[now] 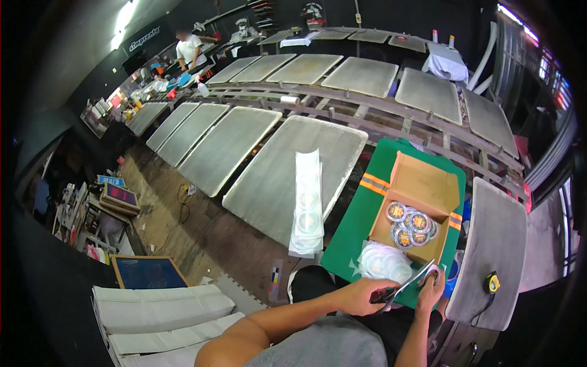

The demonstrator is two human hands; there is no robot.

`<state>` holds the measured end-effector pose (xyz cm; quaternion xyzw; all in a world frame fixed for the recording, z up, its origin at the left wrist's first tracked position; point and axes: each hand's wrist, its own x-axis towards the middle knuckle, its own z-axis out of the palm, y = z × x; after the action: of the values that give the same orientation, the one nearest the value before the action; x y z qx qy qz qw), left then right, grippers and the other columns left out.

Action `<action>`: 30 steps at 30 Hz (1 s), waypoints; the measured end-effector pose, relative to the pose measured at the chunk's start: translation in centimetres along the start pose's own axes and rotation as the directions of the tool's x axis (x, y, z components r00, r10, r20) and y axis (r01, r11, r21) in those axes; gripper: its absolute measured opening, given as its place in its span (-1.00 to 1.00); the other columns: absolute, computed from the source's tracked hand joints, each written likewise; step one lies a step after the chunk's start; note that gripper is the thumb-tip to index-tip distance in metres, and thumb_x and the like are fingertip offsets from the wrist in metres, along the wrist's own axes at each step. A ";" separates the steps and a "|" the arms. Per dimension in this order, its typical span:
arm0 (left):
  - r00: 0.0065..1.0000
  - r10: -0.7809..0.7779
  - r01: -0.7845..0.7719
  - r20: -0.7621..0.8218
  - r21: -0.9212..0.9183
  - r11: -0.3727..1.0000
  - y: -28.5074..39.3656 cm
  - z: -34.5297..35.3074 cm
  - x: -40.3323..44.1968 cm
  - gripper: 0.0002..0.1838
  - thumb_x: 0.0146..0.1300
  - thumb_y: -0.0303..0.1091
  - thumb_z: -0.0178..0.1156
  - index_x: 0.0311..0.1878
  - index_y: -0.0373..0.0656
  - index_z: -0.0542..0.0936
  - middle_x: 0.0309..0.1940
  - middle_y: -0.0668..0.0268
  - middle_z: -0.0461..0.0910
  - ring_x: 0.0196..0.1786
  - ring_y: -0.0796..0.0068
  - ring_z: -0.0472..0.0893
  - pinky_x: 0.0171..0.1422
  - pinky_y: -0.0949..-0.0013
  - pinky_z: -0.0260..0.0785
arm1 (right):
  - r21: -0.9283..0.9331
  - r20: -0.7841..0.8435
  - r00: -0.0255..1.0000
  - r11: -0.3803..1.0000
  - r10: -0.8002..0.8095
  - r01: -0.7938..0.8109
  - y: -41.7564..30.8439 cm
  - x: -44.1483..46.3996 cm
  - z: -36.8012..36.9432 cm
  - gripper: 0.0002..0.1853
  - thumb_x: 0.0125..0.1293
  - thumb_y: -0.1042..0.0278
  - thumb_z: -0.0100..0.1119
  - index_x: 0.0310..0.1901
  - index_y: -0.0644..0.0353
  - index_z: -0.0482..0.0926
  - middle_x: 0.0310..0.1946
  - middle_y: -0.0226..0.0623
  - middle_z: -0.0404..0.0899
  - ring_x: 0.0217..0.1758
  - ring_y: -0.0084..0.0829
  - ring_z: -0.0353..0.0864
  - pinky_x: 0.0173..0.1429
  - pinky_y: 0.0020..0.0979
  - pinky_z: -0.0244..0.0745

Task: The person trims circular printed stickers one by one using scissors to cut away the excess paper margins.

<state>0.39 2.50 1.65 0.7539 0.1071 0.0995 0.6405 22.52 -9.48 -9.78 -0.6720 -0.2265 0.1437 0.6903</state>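
My left hand point(365, 296) is closed round the dark handles of a pair of scissors point(408, 284), whose blades point up and to the right. Beside the blades, my right hand point(431, 290) pinches a small round sticker point(431, 272). An open cardboard box point(425, 180) on a green cloth point(354, 229) holds several round printed stickers point(419, 222). Just below the box lies a pile of clear round pieces point(384, 263). A long translucent strip with round shapes point(307, 208) rests on the large grey panel left of the cloth.
Grey panels point(229, 144) stand in rows on a metal frame. A yellow tape measure point(491, 282) lies on the right panel point(489, 232). White stacked material point(159, 309) is at lower left, near a blue framed screen point(150, 272). Another person point(190, 52) stands at the back left.
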 end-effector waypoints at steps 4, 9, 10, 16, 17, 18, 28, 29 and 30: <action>0.997 -0.053 0.055 0.063 -0.025 0.998 -0.6 1.0 0.1 -0.38 0.30 -0.44 0.33 0.43 -0.14 0.43 -0.19 0.26 0.71 -0.31 0.60 0.58 -0.17 0.46 0.45 | -0.155 -0.025 0.999 0.987 -0.046 0.041 -1.1 -0.8 0.9 -0.83 0.34 0.59 -0.18 -0.27 0.26 0.48 -0.54 -0.42 0.39 -0.54 -0.60 0.37 -0.46 -0.49 0.26; 0.995 -0.080 0.078 0.062 0.034 0.996 -0.1 1.0 0.6 -0.36 0.29 -0.37 0.37 0.43 -0.14 0.42 -0.23 0.30 0.70 -0.35 0.60 0.56 -0.19 0.46 0.44 | -0.147 -0.040 0.999 0.989 -0.019 0.013 -0.2 -1.1 0.2 -0.84 0.27 0.60 -0.17 -0.31 0.30 0.48 -0.56 -0.35 0.41 -0.53 -0.56 0.35 -0.43 -0.43 0.28; 0.993 -0.093 0.092 0.066 0.031 0.995 0.1 0.9 0.8 -0.36 0.29 -0.37 0.37 0.43 -0.14 0.42 -0.25 0.31 0.70 -0.36 0.61 0.55 -0.19 0.47 0.43 | -0.203 -0.037 0.996 0.976 -0.083 0.073 0.2 -0.9 0.3 -0.84 0.26 0.60 -0.16 -0.31 0.32 0.48 -0.56 -0.32 0.42 -0.53 -0.53 0.36 -0.42 -0.40 0.29; 0.999 -0.033 0.033 0.002 -0.041 0.999 -1.2 2.0 1.3 -0.36 0.23 -0.34 0.41 0.39 -0.11 0.46 -0.36 0.28 0.66 -0.41 0.55 0.53 -0.28 0.40 0.39 | -0.312 -0.020 0.982 0.934 -0.188 0.173 -1.1 -0.9 1.1 -0.85 0.23 0.63 -0.15 -0.32 0.36 0.48 -0.57 -0.25 0.42 -0.52 -0.46 0.38 -0.40 -0.33 0.31; 1.000 -0.030 0.030 0.003 -0.041 0.999 -1.1 2.1 1.4 -0.36 0.24 -0.33 0.42 0.39 -0.12 0.46 -0.38 0.29 0.64 -0.41 0.56 0.52 -0.28 0.41 0.39 | -0.314 -0.011 0.981 0.932 -0.193 0.180 -1.2 -0.9 1.1 -0.85 0.23 0.64 -0.16 -0.32 0.35 0.47 -0.59 -0.26 0.40 -0.52 -0.47 0.36 -0.40 -0.33 0.29; 1.000 -0.029 0.029 0.009 -0.042 0.999 -1.3 2.3 1.4 -0.36 0.24 -0.33 0.42 0.39 -0.12 0.46 -0.38 0.29 0.64 -0.41 0.56 0.52 -0.28 0.41 0.39 | -0.317 -0.015 0.981 0.932 -0.193 0.178 -1.2 -1.0 1.0 -0.85 0.23 0.64 -0.16 -0.32 0.35 0.47 -0.59 -0.26 0.40 -0.52 -0.47 0.36 -0.40 -0.33 0.29; 1.000 -0.003 0.004 0.010 -0.129 0.992 -2.3 2.2 1.6 -0.35 0.26 -0.34 0.40 0.40 -0.11 0.43 -0.37 0.30 0.63 -0.39 0.57 0.51 -0.25 0.41 0.40 | -0.325 0.013 0.983 0.929 -0.183 0.178 -0.5 -0.7 0.7 -0.86 0.23 0.67 -0.17 -0.30 0.36 0.44 -0.58 -0.25 0.37 -0.52 -0.46 0.29 -0.41 -0.33 0.24; 1.000 -0.004 0.005 0.008 -0.168 0.986 -2.5 2.1 1.5 -0.36 0.26 -0.36 0.40 0.41 -0.11 0.43 -0.36 0.30 0.63 -0.38 0.58 0.51 -0.25 0.41 0.40 | -0.301 -0.003 0.984 0.938 -0.179 0.170 -0.5 -0.8 0.8 -0.87 0.23 0.66 -0.16 -0.30 0.37 0.44 -0.57 -0.24 0.38 -0.51 -0.45 0.29 -0.40 -0.33 0.25; 1.000 -0.006 0.007 0.007 -0.169 0.986 -2.4 2.0 1.3 -0.36 0.26 -0.36 0.40 0.41 -0.11 0.43 -0.36 0.30 0.63 -0.38 0.58 0.51 -0.25 0.41 0.40 | -0.301 -0.001 0.984 0.939 -0.176 0.168 -0.8 -0.9 0.9 -0.87 0.23 0.66 -0.16 -0.30 0.37 0.44 -0.57 -0.24 0.38 -0.51 -0.45 0.29 -0.40 -0.33 0.25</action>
<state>2.14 1.34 -0.99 0.6970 0.0988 0.1037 0.7027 21.27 -9.21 -9.09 -0.7484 -0.2939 0.0374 0.5934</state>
